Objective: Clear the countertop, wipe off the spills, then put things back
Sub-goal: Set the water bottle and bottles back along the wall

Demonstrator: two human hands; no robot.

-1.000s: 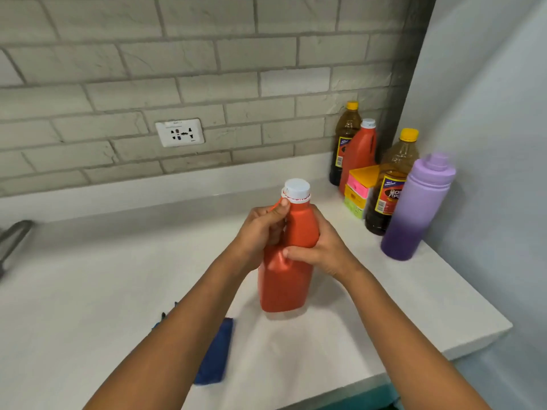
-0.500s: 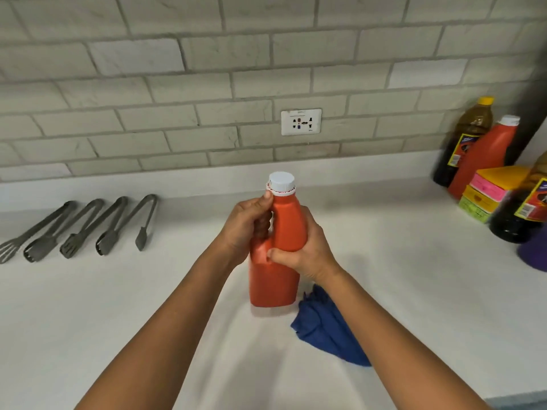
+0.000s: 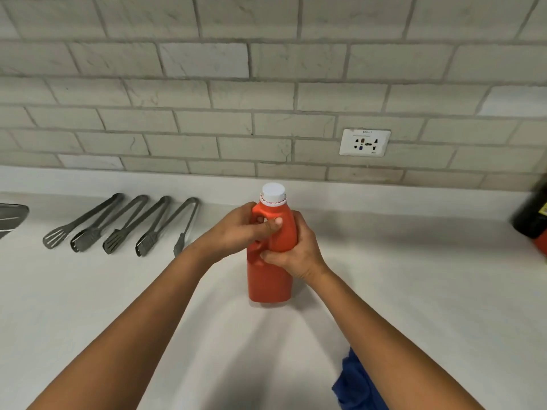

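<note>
Bottle held upright on the worktop

Hands are both wrapping the red plastic bottle (image 3: 270, 273) as I am watching through the head camera. The left hand (image 3: 239, 229) is curling through the moulded handle near the bottle's shoulder, thumb pressing across the front. The right hand (image 3: 296, 253) is clamping round the bottle's right side a little lower, fingers curled onto the body. The bottle is standing upright near the middle of the white worktop (image 3: 414, 285), its base looking set on the surface, and its white cap (image 3: 273, 193) is sitting on the neck.

To the left, four grey tongs (image 3: 118, 226) are lying side by side near the back edge, well apart from the bottle. A grey utensil (image 3: 11, 216) is poking in at the far left edge. A crumpled blue cloth (image 3: 355, 383) is lying on the worktop under my right forearm. A white wall socket (image 3: 365, 142) is showing on the tiled backsplash, and a dark bottle (image 3: 532, 214) is blurring at the right edge.
</note>
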